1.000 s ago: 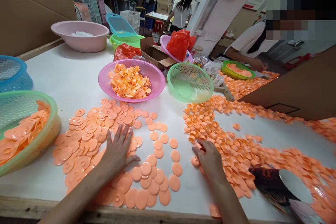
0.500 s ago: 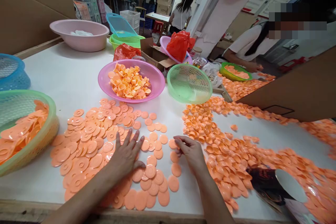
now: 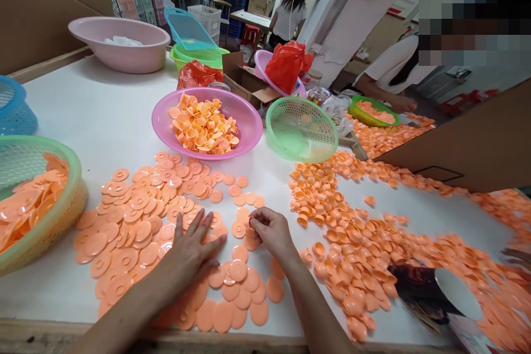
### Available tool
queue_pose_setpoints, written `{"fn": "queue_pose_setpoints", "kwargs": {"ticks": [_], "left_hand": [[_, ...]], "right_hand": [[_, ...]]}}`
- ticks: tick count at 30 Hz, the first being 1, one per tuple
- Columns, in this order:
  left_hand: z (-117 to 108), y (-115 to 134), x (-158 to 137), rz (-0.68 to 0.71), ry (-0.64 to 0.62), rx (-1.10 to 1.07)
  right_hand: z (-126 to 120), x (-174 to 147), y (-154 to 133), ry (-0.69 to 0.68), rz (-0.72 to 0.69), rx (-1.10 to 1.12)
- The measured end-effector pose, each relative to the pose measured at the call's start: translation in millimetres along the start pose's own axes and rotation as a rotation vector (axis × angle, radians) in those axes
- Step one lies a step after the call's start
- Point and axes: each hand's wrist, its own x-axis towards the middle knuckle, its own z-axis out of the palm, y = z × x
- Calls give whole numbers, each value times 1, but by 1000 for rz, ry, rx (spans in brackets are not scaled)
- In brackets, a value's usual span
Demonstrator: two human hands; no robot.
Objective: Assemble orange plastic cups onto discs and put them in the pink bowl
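Many small orange plastic saucers, flat and round with a ring in the middle, lie spread over the white table. My left hand rests palm down over their right part, fingers stretched and apart. To its right, my right hand has thumb and forefinger pinched together over a few loose discs; whether something is between the fingertips is hidden. Further right is a long heap of small orange cups. More overlapping discs lie below, between my two forearms.
A pink basin of orange cups and a green colander stand beyond the saucers. At left is a green basket of orange pieces. A dark printed packet lies on the cups. Another person's hand shows at the right edge.
My right hand has moved left, from the column of single discs to the loose group nearer my left hand. My left hand stays nearly in place. Another person's hand has appeared at right.
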Motion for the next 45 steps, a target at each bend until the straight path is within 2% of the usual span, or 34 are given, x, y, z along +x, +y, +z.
{"fn": "queue_pose_setpoints", "kwargs": {"ticks": [4,8,12,16,21,24,29,34,40,45], "left_hand": [[-1,-3,-6,33,-35,-17],[-1,-1,6,11,-29,-46],[-1,2,15,46,13,-69],[-3,6,11,79,22,-121],[-6,8,8,44,73,-152],[-4,8,6,57,58,-142],[-1,11,5,42,51,-142],[1,15,8,63,42,-131],[3,13,1,61,80,-140],[-14,10,0,44,92,-232]], "right_hand": [[9,0,3,-7,-7,-91],[20,4,-1,-24,-51,-183],[16,8,-2,29,-52,-179],[15,6,4,14,-7,-226],[24,5,0,-35,29,-98],[20,6,-2,23,43,-89],[5,-1,8,6,-1,-258],[-3,-8,5,129,-21,-328],[24,-1,-6,-31,-50,-292],[37,1,-4,-57,-67,-341]]}}
